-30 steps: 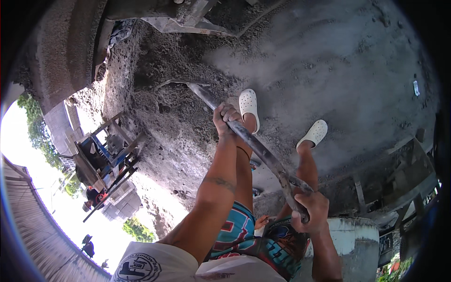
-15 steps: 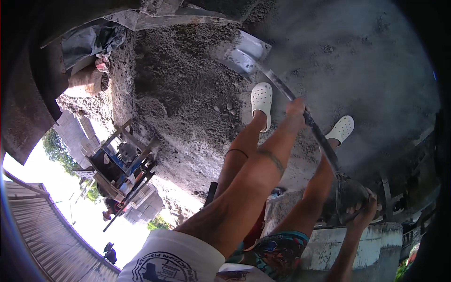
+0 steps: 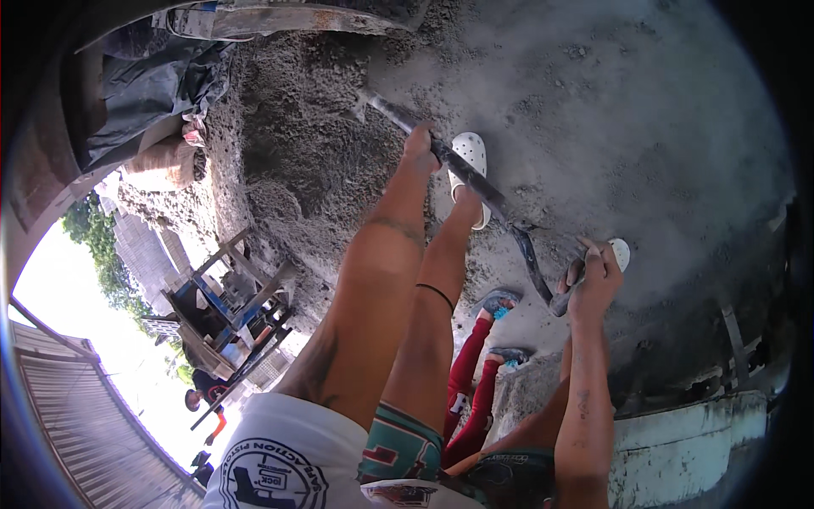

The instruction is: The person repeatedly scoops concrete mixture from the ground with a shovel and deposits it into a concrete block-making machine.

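I hold a shovel (image 3: 476,182) slantwise across my body with both hands. My left hand (image 3: 420,149) is wrapped round its dark shaft, near the blade end. At the other end, my right hand (image 3: 593,276) grips the handle, beside my right white clog (image 3: 621,254). The blade is mostly hidden in a dark, damp-looking heap of gravelly sand (image 3: 297,144); only a pale bit by the shaft's end shows. Under the shaft stands my left white clog (image 3: 468,153).
Grey powdery ground (image 3: 661,144) spreads to the right. A person in red leggings (image 3: 468,369) stands close by. At the left are a wooden-framed machine (image 3: 225,310), another person (image 3: 203,390), a sack (image 3: 161,167) and a dark sheet (image 3: 165,89). A pale low wall (image 3: 678,450) lies lower right.
The shovel has shifted left, its blade going from plain view into the heap. Both hands moved left, and my right hand also rose in the picture. The red-legged person's legs now show.
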`<state>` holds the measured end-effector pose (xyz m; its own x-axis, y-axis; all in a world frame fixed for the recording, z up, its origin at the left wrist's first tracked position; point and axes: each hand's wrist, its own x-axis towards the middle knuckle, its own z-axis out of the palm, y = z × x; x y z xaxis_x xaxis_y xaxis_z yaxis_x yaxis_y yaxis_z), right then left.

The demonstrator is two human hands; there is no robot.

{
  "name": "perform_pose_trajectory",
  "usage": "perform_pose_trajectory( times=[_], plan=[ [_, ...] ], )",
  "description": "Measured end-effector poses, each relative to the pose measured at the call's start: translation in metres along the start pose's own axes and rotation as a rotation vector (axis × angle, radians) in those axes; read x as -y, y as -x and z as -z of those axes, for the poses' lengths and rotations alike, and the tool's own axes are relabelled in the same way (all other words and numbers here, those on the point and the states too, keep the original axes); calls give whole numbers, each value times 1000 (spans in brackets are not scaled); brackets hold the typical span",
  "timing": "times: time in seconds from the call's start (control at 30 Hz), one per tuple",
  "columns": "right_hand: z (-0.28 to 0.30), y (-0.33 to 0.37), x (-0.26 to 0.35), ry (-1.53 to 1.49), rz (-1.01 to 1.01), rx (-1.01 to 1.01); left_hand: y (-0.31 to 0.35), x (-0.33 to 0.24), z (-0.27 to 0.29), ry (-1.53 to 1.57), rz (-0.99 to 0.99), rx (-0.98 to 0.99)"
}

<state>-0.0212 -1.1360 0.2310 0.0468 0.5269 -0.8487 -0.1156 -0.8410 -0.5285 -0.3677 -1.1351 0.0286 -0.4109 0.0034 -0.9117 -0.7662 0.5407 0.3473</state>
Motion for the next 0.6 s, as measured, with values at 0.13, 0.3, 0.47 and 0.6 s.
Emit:
perform_pose_trajectory(
  times=[0.13, 0.3, 0.47, 0.6],
  plan=[
    [58, 48, 24, 265, 379, 240, 86, 27, 33, 500, 40, 257],
    [89, 117, 50, 362, 393, 146, 137, 60, 13, 421, 124, 219],
    [159, 166, 62, 107, 63, -235, 176, 168, -75, -15, 303, 54],
    [82, 134, 50, 230, 125, -245, 92, 131, -54, -178, 202, 123]
  ],
)
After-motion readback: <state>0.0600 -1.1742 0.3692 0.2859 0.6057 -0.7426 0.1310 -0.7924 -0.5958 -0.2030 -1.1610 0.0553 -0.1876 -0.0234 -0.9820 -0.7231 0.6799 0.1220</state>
